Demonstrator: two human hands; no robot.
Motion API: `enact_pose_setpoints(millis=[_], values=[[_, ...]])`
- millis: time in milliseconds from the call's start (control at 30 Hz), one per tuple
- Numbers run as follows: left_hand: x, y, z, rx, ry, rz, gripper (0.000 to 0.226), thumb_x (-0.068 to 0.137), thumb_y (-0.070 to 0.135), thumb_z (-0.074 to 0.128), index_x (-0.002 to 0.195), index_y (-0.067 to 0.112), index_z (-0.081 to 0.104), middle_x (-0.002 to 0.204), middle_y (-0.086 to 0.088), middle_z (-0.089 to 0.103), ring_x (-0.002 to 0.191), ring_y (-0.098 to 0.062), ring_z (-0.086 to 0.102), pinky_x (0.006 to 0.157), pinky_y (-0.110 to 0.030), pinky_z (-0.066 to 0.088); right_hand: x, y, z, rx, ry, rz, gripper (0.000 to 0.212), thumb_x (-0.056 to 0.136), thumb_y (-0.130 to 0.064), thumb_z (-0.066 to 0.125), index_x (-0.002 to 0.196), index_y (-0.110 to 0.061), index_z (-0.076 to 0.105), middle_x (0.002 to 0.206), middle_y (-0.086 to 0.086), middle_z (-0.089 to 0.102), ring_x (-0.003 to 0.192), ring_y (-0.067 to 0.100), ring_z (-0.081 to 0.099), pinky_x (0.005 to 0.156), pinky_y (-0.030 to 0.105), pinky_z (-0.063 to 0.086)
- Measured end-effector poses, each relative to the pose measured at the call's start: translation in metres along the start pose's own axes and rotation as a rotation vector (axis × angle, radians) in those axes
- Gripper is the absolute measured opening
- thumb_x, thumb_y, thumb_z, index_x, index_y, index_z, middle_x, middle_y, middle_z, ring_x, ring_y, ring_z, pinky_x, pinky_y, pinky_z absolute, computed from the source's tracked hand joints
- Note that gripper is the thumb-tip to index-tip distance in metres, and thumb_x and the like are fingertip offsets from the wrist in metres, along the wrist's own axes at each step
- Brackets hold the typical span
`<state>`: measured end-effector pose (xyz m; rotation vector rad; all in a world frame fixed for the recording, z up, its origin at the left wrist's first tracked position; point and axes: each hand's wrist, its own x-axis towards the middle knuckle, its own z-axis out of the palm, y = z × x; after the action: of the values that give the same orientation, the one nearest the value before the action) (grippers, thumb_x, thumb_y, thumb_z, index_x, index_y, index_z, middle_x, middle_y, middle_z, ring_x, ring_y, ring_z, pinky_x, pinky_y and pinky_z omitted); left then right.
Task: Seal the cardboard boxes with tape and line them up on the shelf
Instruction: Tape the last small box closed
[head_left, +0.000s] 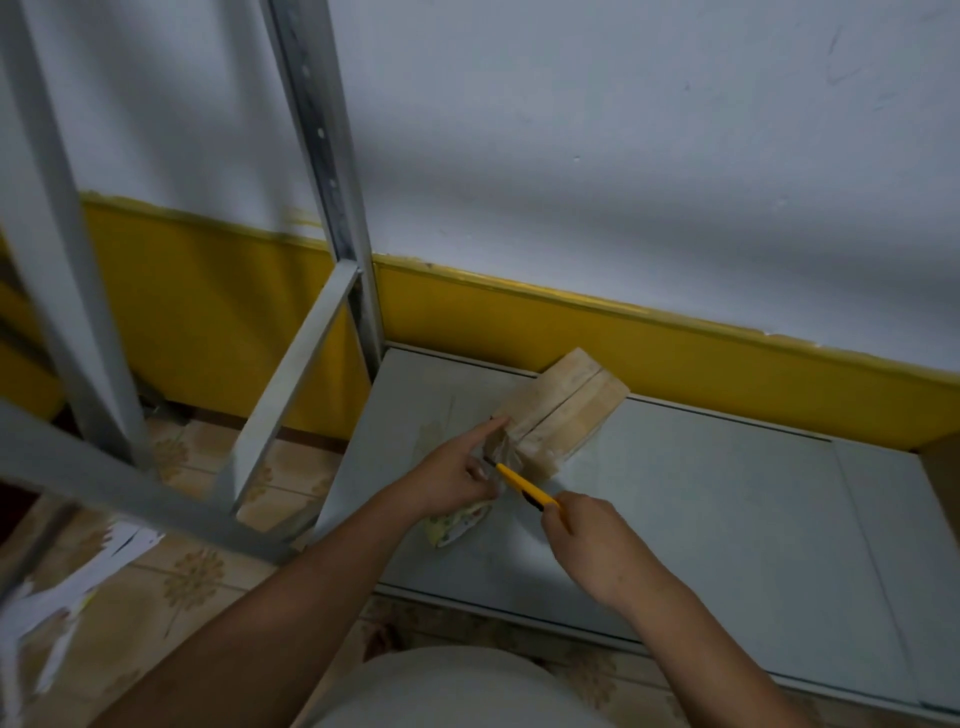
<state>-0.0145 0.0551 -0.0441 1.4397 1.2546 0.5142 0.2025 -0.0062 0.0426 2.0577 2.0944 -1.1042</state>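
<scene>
One small tan cardboard box (566, 410) lies on the pale grey metal shelf board (701, 493). Its far end is close to the yellow-painted band of the wall (623, 338) and its near end is turned toward the person, which puts the seam and the loose tape within reach of both hands. The left hand (457, 478) pinches a clear, glossy tape strip (496, 449) that runs off the box's near end. Its thumb and curled fingers close on the strip while the index finger lies straight against the box's corner (probably to keep the box from sliding as the strip is pulled taut). The right hand (587, 540) is wrapped around the handle of a slim yellow utility knife (524, 488), whose tip reaches the stretched strip between the left hand and the box. Taut tape cuts cleanly where slack tape would only fold, so the hold makes sense. Under the left wrist sits a yellowish patterned object (457, 525), seemingly the tape roll, though too much of it is hidden to be sure. The step in hand appears to be severing the strip, and the cut end will want pressing down before the box is lined up. The blade works near the left fingers, which is the risk here.
</scene>
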Motion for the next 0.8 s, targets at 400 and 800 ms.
enact_pose_setpoints(millis=[400, 800], values=[[0.003, 0.0, -0.006, 0.068, -0.036, -0.005, 0.096, 0.091, 0.013, 0.075, 0.162, 0.053, 0.024, 0.071, -0.008, 0.07, 0.072, -0.018, 0.069, 0.068, -0.027, 0.056, 0.0, -0.005, -0.015, -0.097, -0.062, 0.012, 0.04, 0.107, -0.039, 0.039, 0.079, -0.015, 0.054, 0.078, 0.005, 0.06, 0.061, 0.016, 0.054, 0.052, 0.03, 0.037], [0.001, -0.005, -0.005, 0.071, -0.047, -0.02, 0.103, 0.088, 0.016, 0.08, 0.155, 0.067, 0.021, 0.09, -0.022, 0.074, 0.092, -0.034, 0.074, 0.091, -0.046, 0.062, 0.001, 0.134, 0.052, -0.291, 0.149, -0.087, 0.043, 0.095, -0.053, 0.032, 0.102, -0.027, 0.065, 0.09, -0.007, 0.048, 0.083, 0.022, 0.054, 0.068, 0.036, 0.043]])
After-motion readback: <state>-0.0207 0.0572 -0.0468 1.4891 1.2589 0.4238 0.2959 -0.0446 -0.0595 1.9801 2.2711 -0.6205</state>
